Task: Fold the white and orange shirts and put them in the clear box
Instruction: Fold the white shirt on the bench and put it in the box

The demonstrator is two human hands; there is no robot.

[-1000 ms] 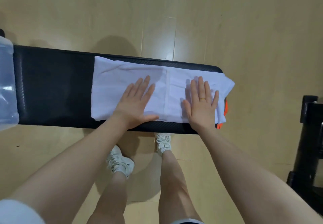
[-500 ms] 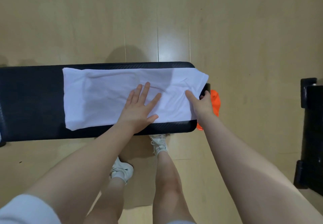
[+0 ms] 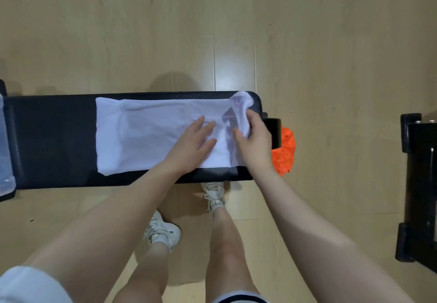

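Clear box point(image 3: 6, 146) at surface point(image 3: 52, 137) end (contents unclear), left hand point(image 3: 191, 147) flat on white shirt point(image 3: 142, 137), right hand point(image 3: 254, 141) fingers pinching its raised end, orange shirt point(image 3: 285, 151) beyond.

Clear box point(image 3: 6, 146): cut off by the left edge, only a translucent strip showing; contents could not be told.
Orange shirt point(image 3: 285, 148): mostly hidden behind the end of the black bench point(image 3: 52, 141); a crumpled part showed.
White shirt point(image 3: 146, 134): right end bunched in the right hand point(image 3: 254, 140), part covered by the left hand point(image 3: 194, 146).
Black equipment point(image 3: 419, 184): cut by the right edge, unidentifiable.
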